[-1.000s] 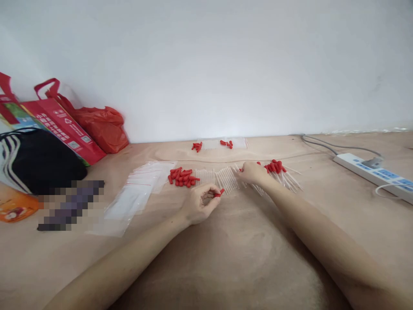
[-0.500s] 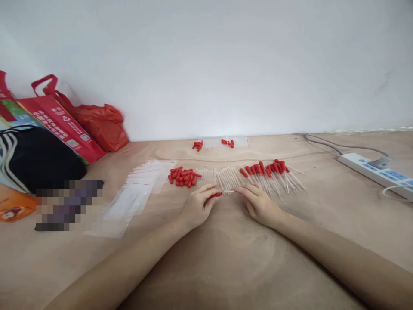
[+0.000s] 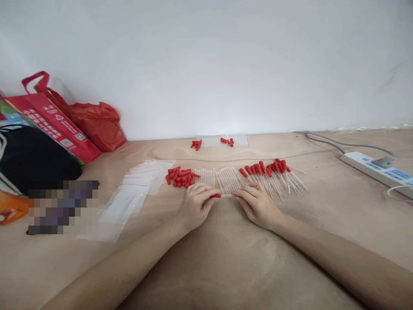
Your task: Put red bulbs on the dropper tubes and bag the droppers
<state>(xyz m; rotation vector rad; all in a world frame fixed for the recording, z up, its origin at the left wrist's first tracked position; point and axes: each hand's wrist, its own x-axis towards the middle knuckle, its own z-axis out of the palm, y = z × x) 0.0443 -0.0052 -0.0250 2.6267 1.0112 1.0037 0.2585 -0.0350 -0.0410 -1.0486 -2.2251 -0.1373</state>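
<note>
Across the lower half of the frame, the pale table carries both forearms toward centre. Left of centre lie clear zip bags. At centre the left hand pinches a red cap between thumb and forefinger. The right hand appears to pinch the far end of a thin clear tube, though its fingertips are too small to be sure. Just above them sit a pile of loose caps, a row of bare tubes and capped tubes. Pushed off line, the cap may bend or snap the tube; knuckles this near could scatter the row
</note>
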